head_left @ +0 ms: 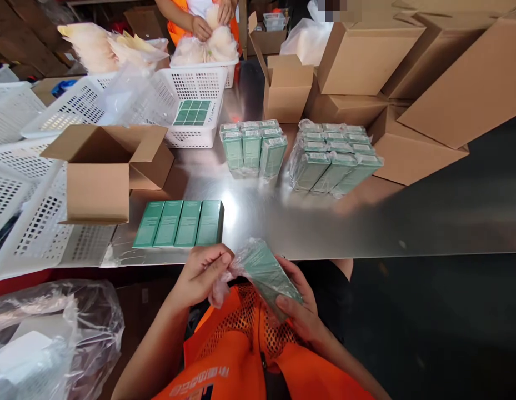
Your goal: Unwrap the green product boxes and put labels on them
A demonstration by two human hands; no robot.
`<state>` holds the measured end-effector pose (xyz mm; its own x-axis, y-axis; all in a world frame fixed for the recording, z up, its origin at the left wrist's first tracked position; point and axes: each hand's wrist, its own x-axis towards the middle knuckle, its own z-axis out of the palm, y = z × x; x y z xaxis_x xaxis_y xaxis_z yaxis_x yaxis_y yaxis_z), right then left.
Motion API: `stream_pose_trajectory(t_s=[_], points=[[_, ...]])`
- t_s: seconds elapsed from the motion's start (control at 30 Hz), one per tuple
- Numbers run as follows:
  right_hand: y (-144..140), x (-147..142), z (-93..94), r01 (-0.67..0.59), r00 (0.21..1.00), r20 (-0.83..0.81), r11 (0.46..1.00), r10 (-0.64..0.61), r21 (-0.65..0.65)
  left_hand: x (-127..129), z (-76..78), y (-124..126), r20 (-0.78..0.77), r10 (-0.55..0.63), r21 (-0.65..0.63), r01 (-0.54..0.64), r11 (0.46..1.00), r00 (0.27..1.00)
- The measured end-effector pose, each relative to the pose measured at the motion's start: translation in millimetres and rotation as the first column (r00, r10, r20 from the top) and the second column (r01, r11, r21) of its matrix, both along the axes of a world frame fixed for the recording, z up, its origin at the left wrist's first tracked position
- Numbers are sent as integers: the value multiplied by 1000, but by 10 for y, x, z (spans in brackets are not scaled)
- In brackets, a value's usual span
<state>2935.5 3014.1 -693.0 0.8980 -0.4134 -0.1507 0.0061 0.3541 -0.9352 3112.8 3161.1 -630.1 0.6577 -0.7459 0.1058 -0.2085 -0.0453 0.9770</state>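
Observation:
A green box in clear plastic wrap [264, 272] is held just off the table's front edge, tilted in front of my vest. My right hand [301, 303] grips the box's lower end, thumb on top and fingers behind it. At the upper left, my left hand [205, 275] pinches the gathered loose end of the plastic. Four-sided green boxes [170, 223] lie side by side on the table just beyond my left hand. Farther back stand two groups of wrapped green boxes, a smaller group [252, 149] and a larger group [330, 161].
An open cardboard carton [97, 191] stands at left, beside white plastic baskets [195, 136]. More cartons [366, 61] are stacked at the right back. Across the metal table [258, 216], another person's hands [203, 28] handle pale bundles. A clear plastic bag [91, 328] lies low at left.

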Motion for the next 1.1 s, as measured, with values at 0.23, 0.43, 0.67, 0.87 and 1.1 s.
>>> stream_pose_trajectory(t_s=[0.23,0.43,0.67,0.87,1.1], points=[[-43,-45,-57,-36,997,59,996,40,-79,158,31,59,-427,-119,191,217,957,897],[-78,-58,-69,-122,981,87,895,175,-429,165,-49,84,-425,-220,124,297,947,878],[-147,98,102,-200,903,110,633,416,-748,266,16,37,-49,-132,52,134,990,990],[-55,69,36,-251,901,-18,486,433,-837,194,259,-80,132,-498,580,341,740,857],[-83,90,35,-183,928,63,596,367,-782,312,187,49,86,-375,308,334,891,923]])
